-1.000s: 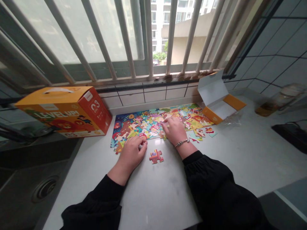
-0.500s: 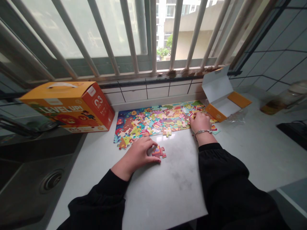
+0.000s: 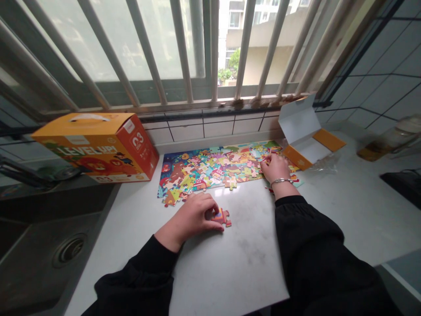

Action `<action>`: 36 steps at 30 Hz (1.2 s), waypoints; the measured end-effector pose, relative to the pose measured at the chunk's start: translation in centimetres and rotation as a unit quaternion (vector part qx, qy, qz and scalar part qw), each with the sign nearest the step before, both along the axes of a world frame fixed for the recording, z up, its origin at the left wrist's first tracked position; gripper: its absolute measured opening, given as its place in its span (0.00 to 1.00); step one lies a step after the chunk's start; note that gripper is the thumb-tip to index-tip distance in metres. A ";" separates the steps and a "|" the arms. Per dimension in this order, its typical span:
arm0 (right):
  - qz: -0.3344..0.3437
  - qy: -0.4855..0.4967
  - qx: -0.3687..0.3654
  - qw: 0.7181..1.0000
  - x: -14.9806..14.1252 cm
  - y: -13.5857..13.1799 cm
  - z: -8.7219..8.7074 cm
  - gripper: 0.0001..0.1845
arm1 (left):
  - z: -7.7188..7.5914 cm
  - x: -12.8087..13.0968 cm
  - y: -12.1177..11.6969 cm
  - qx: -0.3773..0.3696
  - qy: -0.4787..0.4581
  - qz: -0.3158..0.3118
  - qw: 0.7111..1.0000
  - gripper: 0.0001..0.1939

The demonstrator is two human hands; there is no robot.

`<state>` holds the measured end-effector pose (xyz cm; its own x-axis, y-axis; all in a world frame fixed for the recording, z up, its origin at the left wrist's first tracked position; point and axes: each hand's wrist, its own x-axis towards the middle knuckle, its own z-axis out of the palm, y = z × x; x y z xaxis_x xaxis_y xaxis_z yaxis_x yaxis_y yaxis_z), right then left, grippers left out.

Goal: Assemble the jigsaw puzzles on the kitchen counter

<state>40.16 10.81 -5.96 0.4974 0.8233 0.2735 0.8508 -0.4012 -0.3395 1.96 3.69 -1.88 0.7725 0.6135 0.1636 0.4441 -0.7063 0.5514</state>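
Left grip [image 3: 189, 216] curved on the table [image 3: 230, 267], its fingertips touching a small joined cluster of jigsaw pieces [image 3: 222, 217] lying flat; whether it is clenched on them cannot be told. Right grip [image 3: 276, 169], with a bracelet [image 3: 282, 180] at the wrist, rests fingertips-down at the right end of the jigsaw puzzle [image 3: 210, 169], a colourful spread of pieces; whether it grasps one cannot be told. Just left of the puzzle stands an orange box [image 3: 98, 145]; at its right, an open white-and-orange carton [image 3: 304, 140]. Farthest, window bars [image 3: 213, 48].
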 end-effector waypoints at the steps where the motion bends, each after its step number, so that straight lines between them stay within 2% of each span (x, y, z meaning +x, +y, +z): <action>1: -0.003 0.006 0.008 1.000 0.1 0.0 0.0 0.16 | 0.0 0.0 0.0 0.000 -0.001 0.000 1.000 0.24; 7: 0.024 0.067 0.093 0.993 0.0 -0.1 0.6 0.18 | -0.2 0.1 0.1 0.003 0.001 0.001 1.000 0.24; 11: 0.039 0.112 0.144 0.982 -0.1 -0.3 1.6 0.24 | -0.1 0.1 0.1 0.003 0.003 -0.001 1.000 0.24; 14: 0.042 0.144 0.159 0.976 -0.3 -0.6 2.2 0.23 | 0.0 0.1 0.0 0.000 0.001 0.002 1.000 0.26; 16: 0.061 0.209 0.144 0.965 -1.2 -1.3 2.5 0.21 | 0.1 0.2 -0.1 -0.009 -0.007 0.018 1.000 0.25; 18: 0.112 0.310 0.107 0.938 -2.8 -2.4 3.0 0.20 | 0.2 0.2 -0.3 -0.020 -0.028 0.052 0.998 0.19; 21: 0.242 0.461 0.029 0.854 -6.5 -4.5 3.8 0.23 | 0.2 0.3 -0.3 -0.018 -0.072 0.116 0.990 0.09; 24: 0.366 0.525 -0.087 0.763 -10.2 -6.4 4.2 0.26 | 0.1 0.3 -0.1 -0.011 -0.103 0.168 0.980 0.08; 26: 0.401 0.518 -0.133 0.744 -11.8 -7.1 4.2 0.27 | -0.1 0.3 0.0 -0.014 -0.111 0.189 0.976 0.08; 28: 0.413 0.487 -0.160 0.753 -12.7 -7.4 4.1 0.26 | -0.3 0.3 0.0 -0.018 -0.108 0.196 0.974 0.08; 30: 0.416 0.442 -0.170 0.776 -13.0 -7.4 4.0 0.22 | -0.4 0.3 0.1 -0.022 -0.096 0.190 0.977 0.07; 33: 0.414 0.368 -0.154 0.818 -12.8 -7.3 4.0 0.14 | -0.5 0.4 0.1 -0.029 -0.076 0.169 0.982 0.06; 36: 0.411 0.325 -0.141 0.840 -12.8 -7.3 4.1 0.11 | -0.4 0.5 0.1 -0.028 -0.063 0.154 0.986 0.06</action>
<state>27.39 3.53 -1.89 -0.3028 0.9479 -0.0989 0.5507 0.0893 -0.8299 2.43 3.80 -2.30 0.5240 0.8265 0.2056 0.5576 -0.5154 0.6508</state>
